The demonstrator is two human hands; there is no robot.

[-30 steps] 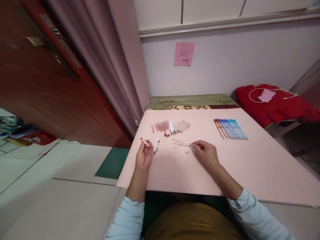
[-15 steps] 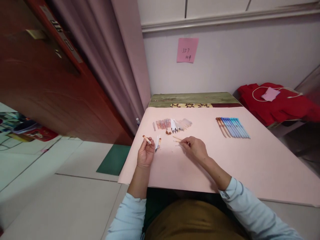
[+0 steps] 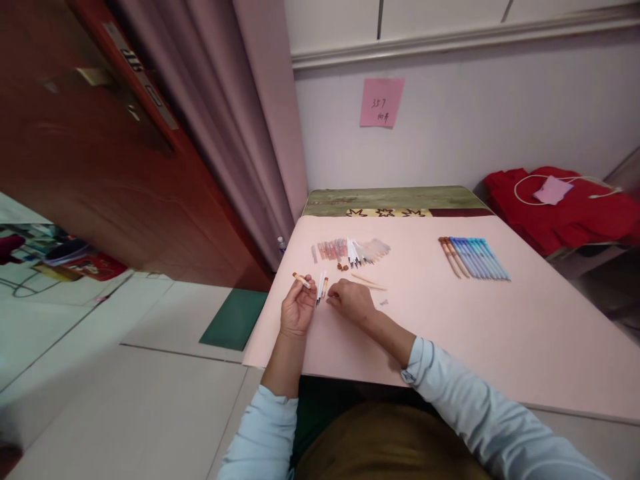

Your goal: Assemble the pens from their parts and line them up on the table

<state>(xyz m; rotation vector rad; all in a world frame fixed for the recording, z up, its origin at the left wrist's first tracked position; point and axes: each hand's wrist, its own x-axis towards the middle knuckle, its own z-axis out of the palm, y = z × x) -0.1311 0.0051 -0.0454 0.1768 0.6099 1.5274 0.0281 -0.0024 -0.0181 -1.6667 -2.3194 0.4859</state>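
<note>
My left hand point(image 3: 299, 308) is raised over the table's left side, its fingers closed on a short orange-and-brown pen barrel point(image 3: 301, 280). Just right of it lie white pen refills point(image 3: 321, 288) with dark tips and another orange-brown barrel point(image 3: 325, 287). My right hand point(image 3: 353, 301) is low over the table beside these, fingertips drawn together; whether anything is between them is hidden. Tan pen barrels point(image 3: 369, 282) lie just beyond the right hand, and a small clear piece point(image 3: 383, 303) rests to its right. Small brown parts point(image 3: 343, 267) sit farther back.
Behind the hands are rows of clear and pinkish tubes point(image 3: 333, 249), more white refills point(image 3: 353, 253) and clear pieces point(image 3: 379, 249). Finished-looking brown, blue and teal pens point(image 3: 475, 259) lie in a row at right. A red cloth point(image 3: 540, 207) with a cable is beyond the table.
My right hand has let go of a tan pen barrel, now lying on the table, and moved left toward the refills. My left hand still holds its barrel.
</note>
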